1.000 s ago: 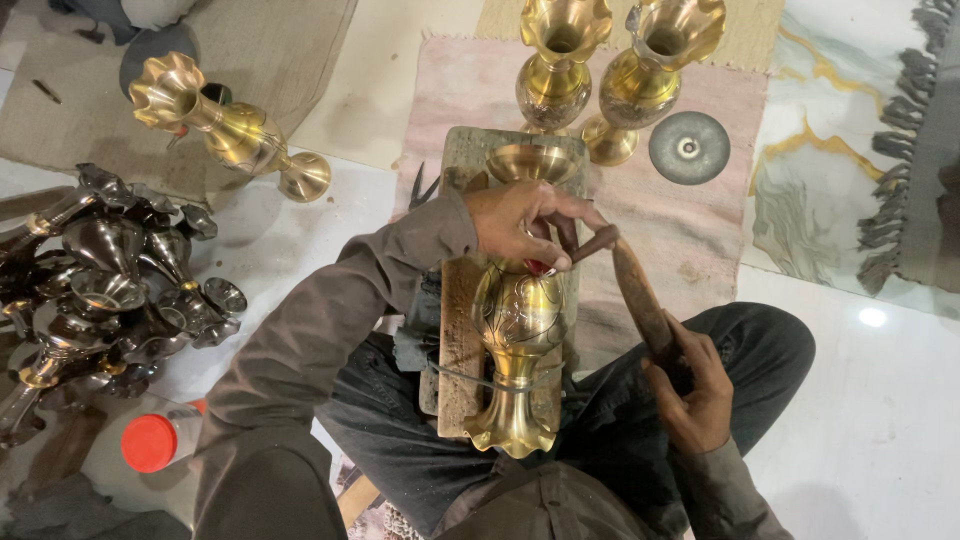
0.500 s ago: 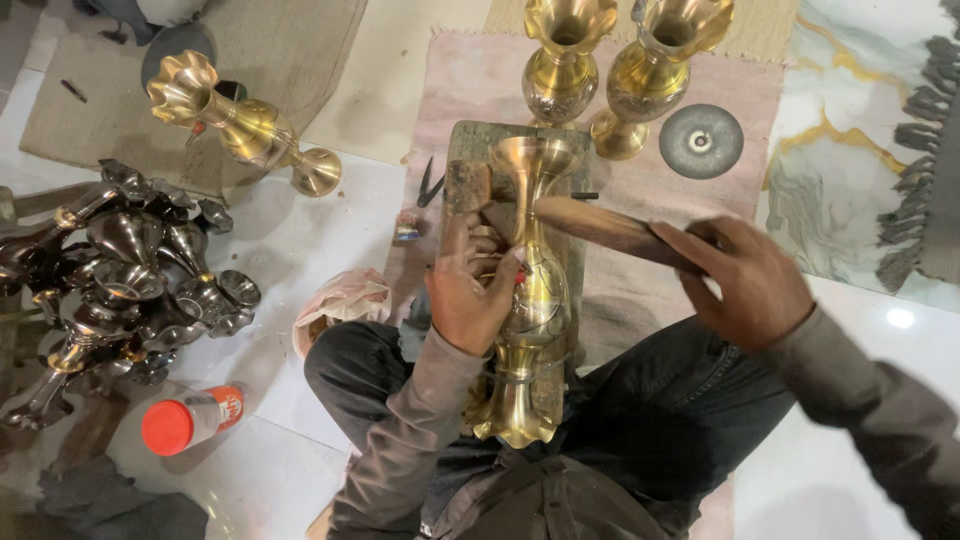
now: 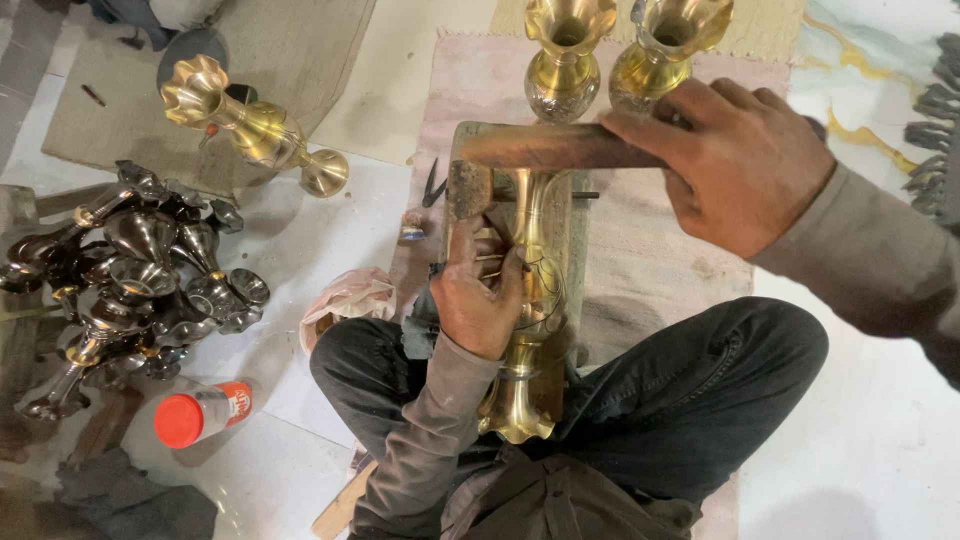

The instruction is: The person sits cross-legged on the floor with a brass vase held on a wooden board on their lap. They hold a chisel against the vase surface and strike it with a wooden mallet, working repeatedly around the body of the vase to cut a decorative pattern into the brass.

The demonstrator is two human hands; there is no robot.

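A brass vase (image 3: 537,300) lies lengthwise on a wooden block (image 3: 575,250) over my lap, its flared foot (image 3: 520,410) toward me. My left hand (image 3: 478,305) rests on the vase's body and pinches a thin metal punch (image 3: 492,258) against the brass. My right hand (image 3: 735,160) is raised close to the camera and grips the wooden handle of a hammer (image 3: 560,148). The hammer's head (image 3: 468,190) hangs just above my left hand's fingers.
Two upright brass vases (image 3: 563,60) (image 3: 665,45) stand beyond the block on a pink rug (image 3: 650,230). Another brass vase (image 3: 250,125) lies on its side at left, near a heap of dark vases (image 3: 130,280). A red-capped bottle (image 3: 195,415), pliers (image 3: 432,185) and a crumpled bag (image 3: 350,300) lie nearby.
My right hand has lifted the hammer up toward the camera and swung its head leftward over my left hand. My left hand stays on the vase with the punch.
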